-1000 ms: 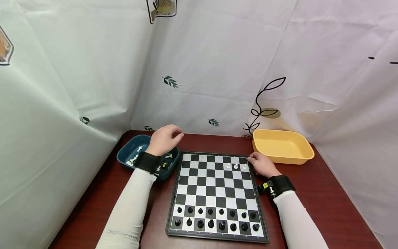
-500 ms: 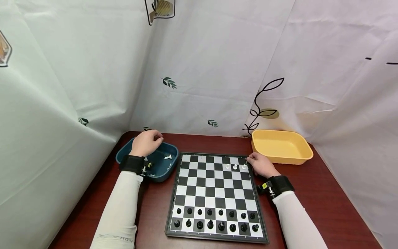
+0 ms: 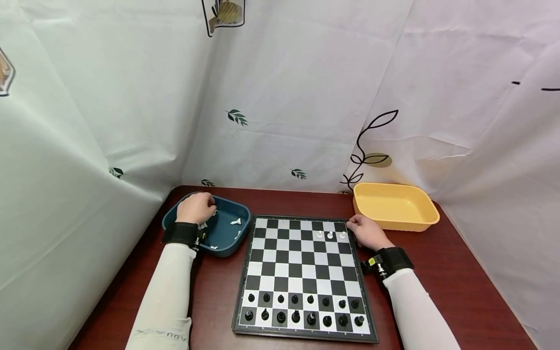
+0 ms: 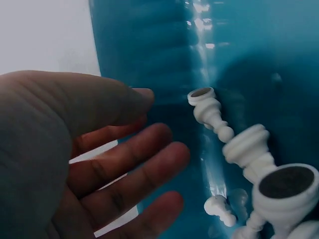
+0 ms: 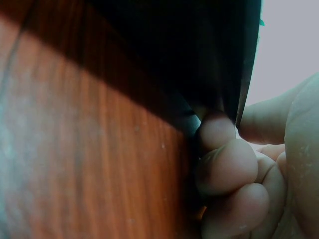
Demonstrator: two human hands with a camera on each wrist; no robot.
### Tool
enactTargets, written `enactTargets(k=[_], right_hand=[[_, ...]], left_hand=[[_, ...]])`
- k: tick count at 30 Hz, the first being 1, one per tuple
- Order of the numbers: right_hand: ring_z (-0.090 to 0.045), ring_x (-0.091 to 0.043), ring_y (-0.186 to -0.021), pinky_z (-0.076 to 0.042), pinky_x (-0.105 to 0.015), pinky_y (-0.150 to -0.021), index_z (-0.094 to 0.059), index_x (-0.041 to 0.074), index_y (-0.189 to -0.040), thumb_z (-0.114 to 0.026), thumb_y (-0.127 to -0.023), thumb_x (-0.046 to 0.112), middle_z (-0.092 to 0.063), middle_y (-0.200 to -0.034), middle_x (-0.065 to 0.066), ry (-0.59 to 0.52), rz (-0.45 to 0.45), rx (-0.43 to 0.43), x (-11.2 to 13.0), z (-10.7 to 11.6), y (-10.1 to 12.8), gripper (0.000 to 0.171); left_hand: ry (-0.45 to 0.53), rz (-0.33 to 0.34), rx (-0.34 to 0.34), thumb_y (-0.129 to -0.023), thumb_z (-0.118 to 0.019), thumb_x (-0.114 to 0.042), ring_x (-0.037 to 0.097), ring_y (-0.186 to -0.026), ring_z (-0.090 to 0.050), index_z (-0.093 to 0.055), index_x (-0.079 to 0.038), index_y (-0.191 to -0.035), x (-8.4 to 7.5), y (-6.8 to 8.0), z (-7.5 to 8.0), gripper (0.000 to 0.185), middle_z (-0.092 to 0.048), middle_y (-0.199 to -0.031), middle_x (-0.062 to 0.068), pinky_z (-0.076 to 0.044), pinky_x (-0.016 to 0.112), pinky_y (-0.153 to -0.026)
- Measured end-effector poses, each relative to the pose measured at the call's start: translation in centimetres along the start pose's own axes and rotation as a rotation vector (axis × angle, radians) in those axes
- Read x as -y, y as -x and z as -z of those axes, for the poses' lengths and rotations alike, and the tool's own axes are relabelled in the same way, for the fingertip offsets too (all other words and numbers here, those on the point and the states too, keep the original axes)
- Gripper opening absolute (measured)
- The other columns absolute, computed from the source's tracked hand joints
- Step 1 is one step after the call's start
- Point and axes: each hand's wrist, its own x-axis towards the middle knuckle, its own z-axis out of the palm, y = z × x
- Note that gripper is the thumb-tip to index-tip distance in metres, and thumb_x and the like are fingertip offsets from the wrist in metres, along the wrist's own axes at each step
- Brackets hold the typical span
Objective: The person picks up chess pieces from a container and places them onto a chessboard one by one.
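Note:
My left hand (image 3: 195, 208) is over the left part of the blue tub (image 3: 224, 228). In the left wrist view its fingers are loosely bent, with nothing between them and the thumb. White chess pieces (image 4: 247, 144) lie in the tub close to those fingertips. My right hand (image 3: 369, 232) grips the far right edge of the chessboard (image 3: 288, 256), fingers curled at its side in the right wrist view. Three white pawns (image 3: 330, 235) stand on the board near that hand. Black chess pieces (image 3: 295, 316) fill the two rows nearest me.
A yellow tub (image 3: 393, 206) sits at the back right, beyond my right hand. The dark red table (image 3: 442, 282) extends on both sides of the board. A white patterned cloth (image 3: 288, 97) hangs behind the table and along its sides.
My left hand has moved left and down, from above the blue tub's right side to its left part. The right hand has stayed at the chessboard's edge.

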Motion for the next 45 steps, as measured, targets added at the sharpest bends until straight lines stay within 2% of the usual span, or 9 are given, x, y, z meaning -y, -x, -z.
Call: enactTargets(k=[5, 13, 18, 28, 35, 45], right_hand=[[-0.062, -0.023, -0.052, -0.050, -0.039, -0.063, -0.065, -0.002, -0.122, -0.056, -0.115, 0.026, -0.059, -0.063, -0.005, 0.019, 0.025, -0.015, 0.2, 0.0, 0.0, 0.030], [-0.062, -0.022, -0.052, -0.051, -0.039, -0.062, -0.066, -0.001, -0.121, -0.057, -0.115, 0.025, -0.059, -0.063, -0.005, 0.010, 0.023, -0.015, 0.5, 0.0, 0.1, 0.029], [-0.061, -0.022, -0.052, -0.051, -0.039, -0.061, -0.065, -0.002, -0.122, -0.056, -0.115, 0.025, -0.059, -0.064, -0.005, 0.006, 0.018, -0.015, 0.4, 0.0, 0.0, 0.029], [-0.062, -0.022, -0.053, -0.050, -0.038, -0.063, -0.065, -0.001, -0.121, -0.057, -0.115, 0.026, -0.060, -0.065, -0.005, 0.009, 0.011, -0.019, 0.2, -0.2, 0.0, 0.029], [-0.062, -0.022, -0.053, -0.050, -0.038, -0.062, -0.065, -0.001, -0.121, -0.057, -0.115, 0.026, -0.060, -0.065, -0.005, 0.007, 0.012, -0.017, -0.1, -0.2, 0.1, 0.029], [-0.062, -0.024, -0.053, -0.051, -0.038, -0.062, -0.064, -0.002, -0.123, -0.056, -0.115, 0.027, -0.060, -0.066, -0.006, -0.001, 0.008, -0.010, -0.3, -0.1, -0.1, 0.031]], left_hand=[[-0.024, 0.032, 0.037, -0.102, -0.077, -0.018, 0.040, -0.101, -0.073, -0.079, 0.000, -0.124, 0.0, 0.3, 0.0, 0.029, -0.076, -0.120, 0.023, -0.060, 0.062, -0.088], [-0.026, 0.087, 0.112, -0.103, -0.078, -0.021, 0.043, -0.111, -0.072, -0.077, 0.003, -0.130, -0.6, 1.0, 0.6, 0.036, -0.075, -0.129, 0.026, -0.059, 0.064, -0.093], [-0.035, 0.089, 0.143, -0.101, -0.077, -0.016, 0.043, -0.112, -0.071, -0.077, 0.003, -0.131, -0.6, 1.0, 0.5, 0.035, -0.074, -0.132, 0.027, -0.059, 0.063, -0.093], [-0.049, 0.067, 0.152, -0.101, -0.077, -0.010, 0.041, -0.109, -0.072, -0.080, 0.002, -0.125, -1.0, 1.0, 0.3, 0.027, -0.075, -0.128, 0.025, -0.061, 0.062, -0.090], [-0.047, 0.046, 0.150, -0.099, -0.081, -0.008, 0.037, -0.099, -0.073, -0.082, 0.001, -0.117, -1.3, 1.2, 0.3, 0.020, -0.078, -0.119, 0.023, -0.062, 0.059, -0.086], [-0.044, 0.045, 0.132, -0.096, -0.079, -0.002, 0.034, -0.094, -0.072, -0.083, -0.001, -0.115, -0.9, 0.7, 0.0, 0.020, -0.079, -0.115, 0.021, -0.062, 0.057, -0.084]])
